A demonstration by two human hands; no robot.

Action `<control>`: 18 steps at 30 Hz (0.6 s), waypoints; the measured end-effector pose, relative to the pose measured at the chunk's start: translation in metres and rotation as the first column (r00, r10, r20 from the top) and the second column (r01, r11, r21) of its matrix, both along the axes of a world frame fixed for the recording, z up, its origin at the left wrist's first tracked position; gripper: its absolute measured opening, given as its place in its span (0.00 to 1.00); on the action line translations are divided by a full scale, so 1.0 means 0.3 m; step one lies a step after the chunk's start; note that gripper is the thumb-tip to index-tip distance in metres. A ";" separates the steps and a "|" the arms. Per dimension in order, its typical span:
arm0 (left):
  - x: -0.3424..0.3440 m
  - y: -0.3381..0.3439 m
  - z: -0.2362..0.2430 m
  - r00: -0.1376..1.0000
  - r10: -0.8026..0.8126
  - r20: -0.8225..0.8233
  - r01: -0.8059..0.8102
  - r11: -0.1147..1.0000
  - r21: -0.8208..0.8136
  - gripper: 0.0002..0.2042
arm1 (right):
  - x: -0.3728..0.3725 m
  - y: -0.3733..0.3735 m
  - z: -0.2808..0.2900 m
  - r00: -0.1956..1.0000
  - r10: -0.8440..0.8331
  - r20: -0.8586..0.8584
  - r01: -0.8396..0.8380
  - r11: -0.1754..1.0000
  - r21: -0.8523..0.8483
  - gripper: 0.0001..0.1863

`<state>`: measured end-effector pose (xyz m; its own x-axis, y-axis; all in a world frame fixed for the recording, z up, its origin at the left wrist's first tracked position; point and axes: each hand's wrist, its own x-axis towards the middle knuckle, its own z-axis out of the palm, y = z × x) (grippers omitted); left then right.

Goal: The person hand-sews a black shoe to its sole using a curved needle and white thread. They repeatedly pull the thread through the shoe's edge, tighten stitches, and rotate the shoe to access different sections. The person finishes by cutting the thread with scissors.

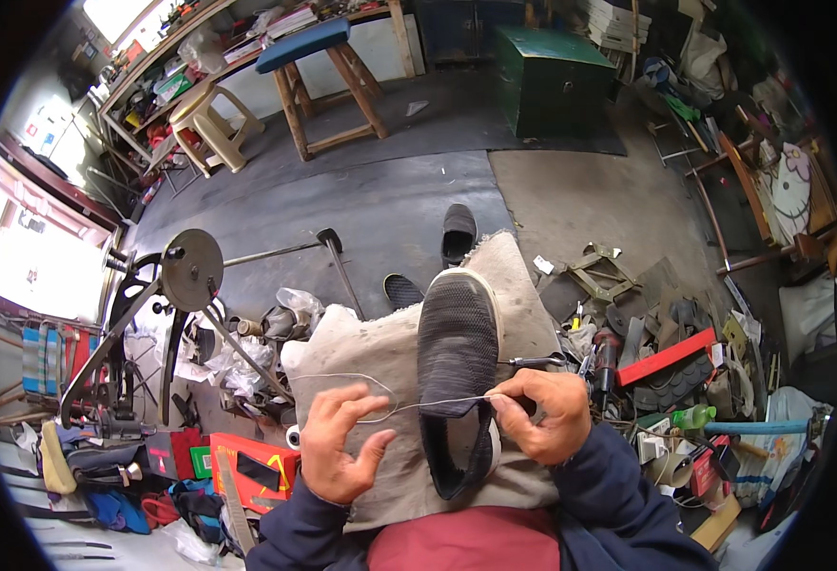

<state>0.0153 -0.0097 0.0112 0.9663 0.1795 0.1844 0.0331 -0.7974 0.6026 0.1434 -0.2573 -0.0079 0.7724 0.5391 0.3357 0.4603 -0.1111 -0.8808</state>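
Observation:
A dark knit slip-on shoe (pixel 456 338) lies lengthwise on a stained beige cloth (pixel 333 352) spread over my lap, its opening toward me. My right hand (pixel 542 419) is at the shoe's right side, thumb and forefinger pinched on a thin white thread (pixel 447 402). The thread runs leftward across the shoe and loops over the cloth. My left hand (pixel 347 443) hovers left of the shoe near the thread, its fingers curled loosely apart. A slim dark tool (pixel 531 362) lies on the cloth right of the shoe, partly behind my right hand.
A metal hand-cranked machine (pixel 190 269) stands at left. Piles of tools, boxes (pixel 252 471) and scraps surround me, with a red bar (pixel 666 357) at right. Beyond are another shoe (pixel 459 235), a blue-topped stool (pixel 304 48), a plastic stool (pixel 219 128) and a green chest (pixel 552 81).

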 end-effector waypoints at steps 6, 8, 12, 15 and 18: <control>-0.004 -0.105 0.039 0.979 -0.081 0.185 0.165 0.850 -0.501 0.21 | -0.034 0.081 0.024 0.985 0.172 -0.013 -0.172 0.985 0.008 0.02; 0.013 -0.127 0.026 0.982 -0.151 0.110 0.187 0.797 -0.575 0.20 | -0.038 0.107 0.031 0.977 0.207 0.043 -0.207 0.978 0.009 0.02; 0.024 -0.121 -0.004 0.992 -0.113 0.056 0.122 0.761 -0.637 0.13 | -0.048 0.109 0.043 0.978 0.205 0.037 -0.204 0.979 -0.027 0.03; 0.007 -0.114 -0.028 0.997 -0.073 -0.005 0.050 0.728 -0.684 0.07 | -0.061 0.094 0.045 0.962 0.240 -0.128 -0.245 0.969 -0.022 0.06; -0.015 -0.108 -0.054 0.997 -0.046 -0.066 -0.038 0.451 -0.892 0.06 | -0.099 0.112 0.029 0.888 0.208 -0.411 -0.175 0.978 0.117 0.16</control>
<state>0.0107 -0.0419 -0.0050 0.9694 0.2004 -0.1416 0.1065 0.1759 0.9786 0.1138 -0.2236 0.0007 0.7344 0.6769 0.0490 0.0524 0.0154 -0.9985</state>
